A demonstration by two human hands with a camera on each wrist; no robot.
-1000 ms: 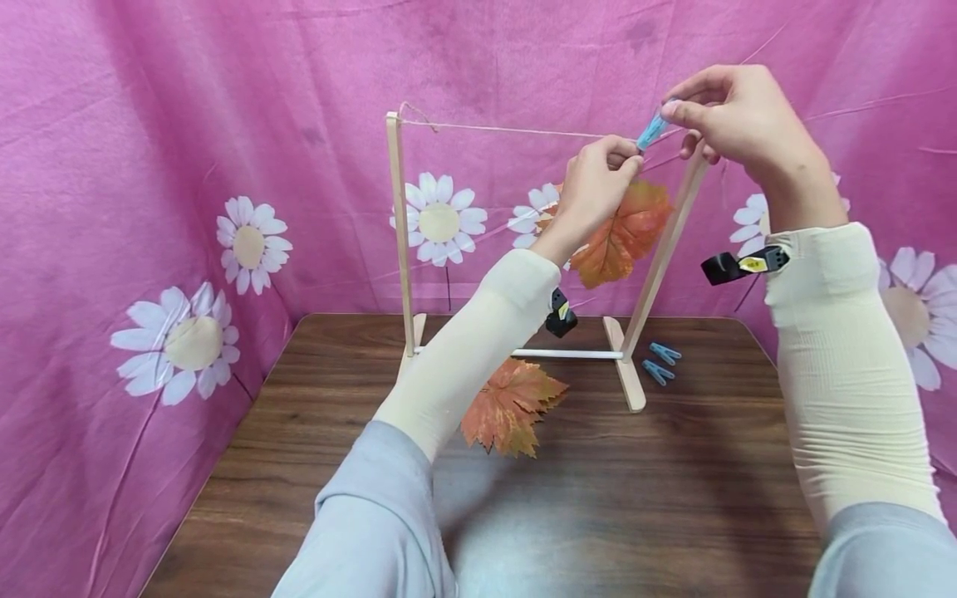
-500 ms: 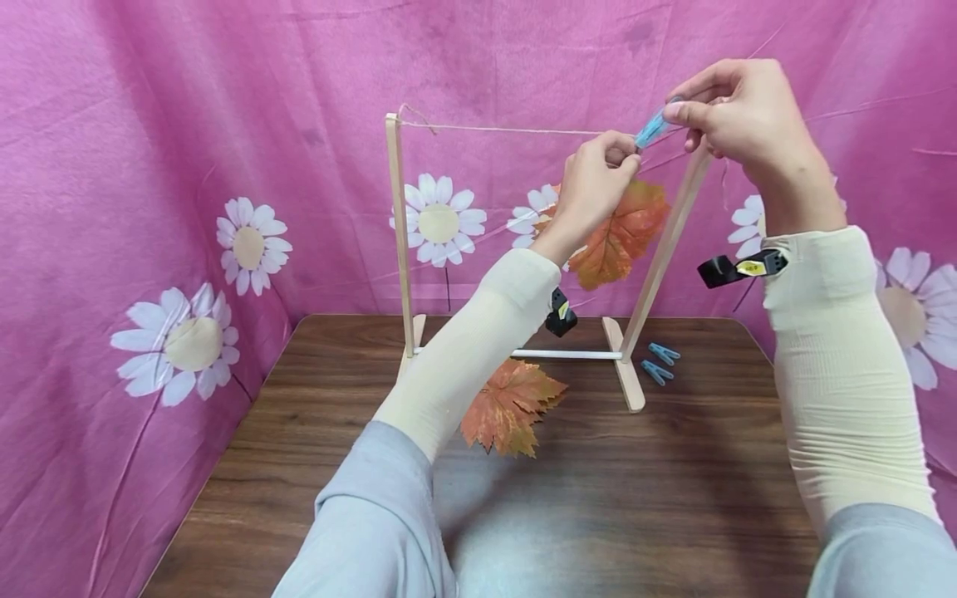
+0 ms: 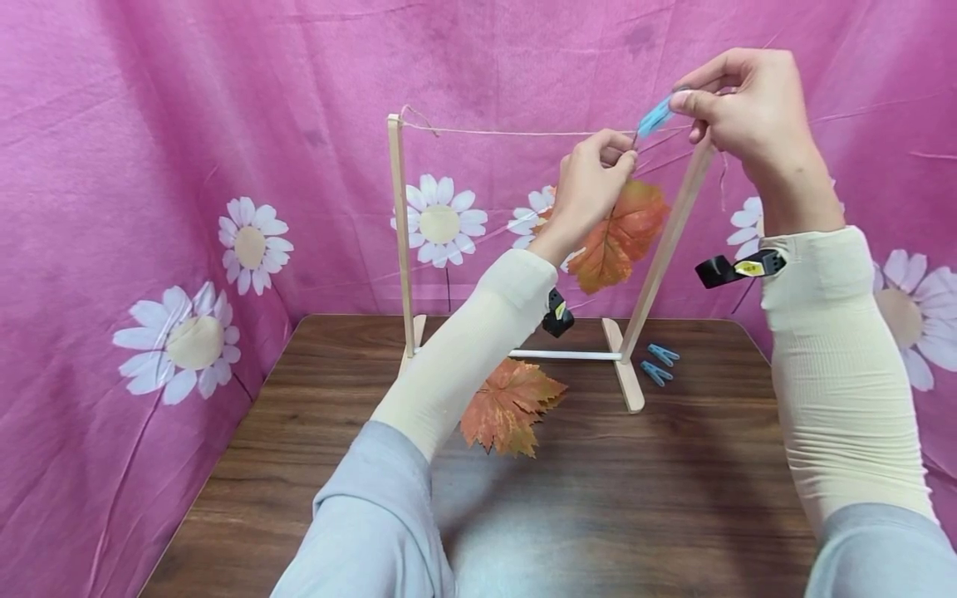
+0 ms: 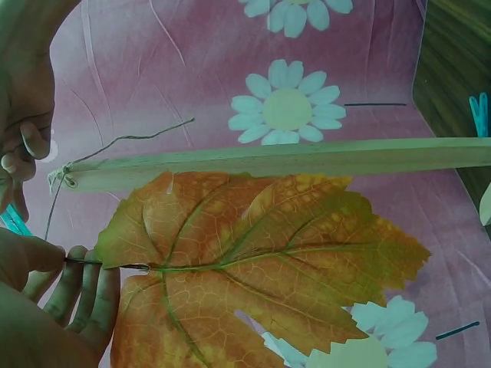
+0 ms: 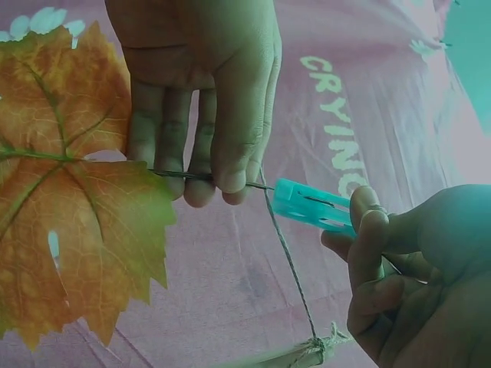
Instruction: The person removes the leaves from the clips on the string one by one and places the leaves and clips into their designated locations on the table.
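My left hand point(image 3: 591, 183) pinches the dark stem of an orange-green artificial maple leaf point(image 4: 245, 261), which hangs below it in the head view. My right hand point(image 3: 755, 108) holds a blue clothespin point(image 3: 655, 119) by its handle end between thumb and fingers. In the right wrist view, the clothespin's nose point(image 5: 285, 198) is right at the tip of the stem point(image 5: 207, 177), where it crosses the string point(image 5: 291, 264). That string point(image 3: 508, 132) runs between the tops of two wooden posts, and both hands are near its right end.
A wooden stand point(image 3: 676, 224) with a white crossbar point(image 3: 568, 355) rises from the brown table point(image 3: 598, 498). Two blue clothespins point(image 3: 660, 364) lie beside its right foot. Another maple leaf point(image 3: 516, 405) rests on the table under my left forearm. Pink flowered cloth point(image 3: 321, 166) hangs behind.
My right hand has shifted slightly up and to the right with the clothespin. My left hand has moved a little up and left, still pinching the leaf's stem.
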